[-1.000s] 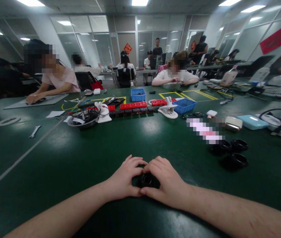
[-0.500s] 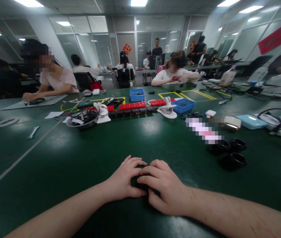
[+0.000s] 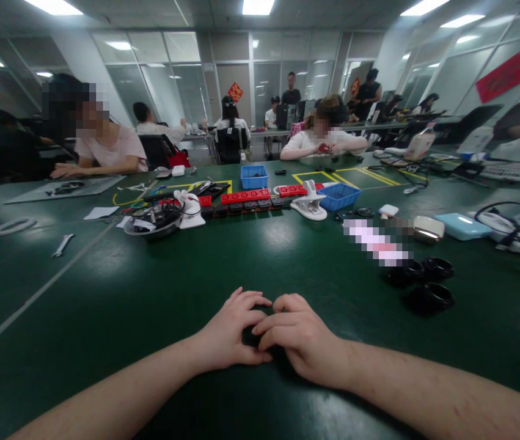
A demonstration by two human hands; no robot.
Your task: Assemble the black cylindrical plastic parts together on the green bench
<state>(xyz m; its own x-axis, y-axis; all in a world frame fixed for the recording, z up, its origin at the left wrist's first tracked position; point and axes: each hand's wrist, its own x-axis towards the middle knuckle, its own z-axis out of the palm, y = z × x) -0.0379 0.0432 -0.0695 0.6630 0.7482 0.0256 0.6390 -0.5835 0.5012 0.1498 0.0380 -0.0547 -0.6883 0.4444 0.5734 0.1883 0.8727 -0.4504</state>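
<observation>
Both bare hands are at work low and central on the green worktop (image 3: 172, 275), and between them sits a small black part (image 3: 251, 335), only a dark patch of it showing past the knuckles. The left hand (image 3: 232, 330) makes a C around it, fingers on the far side, thumb on the near side. In from the right comes the right hand (image 3: 308, 342), fingers bent over the part, fingertips right up against the left hand's. Is either set clamped tight on it? Can't tell from here; the hands cover the contact. Out to the right, well apart, three black cup-like rings (image 3: 431, 298) stand in a cluster. Across the middle runs a row of red-and-black blocks (image 3: 245, 197), a white clip (image 3: 309, 203) near its right end and a blue tray (image 3: 340, 197) just beyond that. Over on the left, a wrench (image 3: 62, 245) lies flat, and past it a person in a pink top (image 3: 115, 150) leans on the worktop.
</observation>
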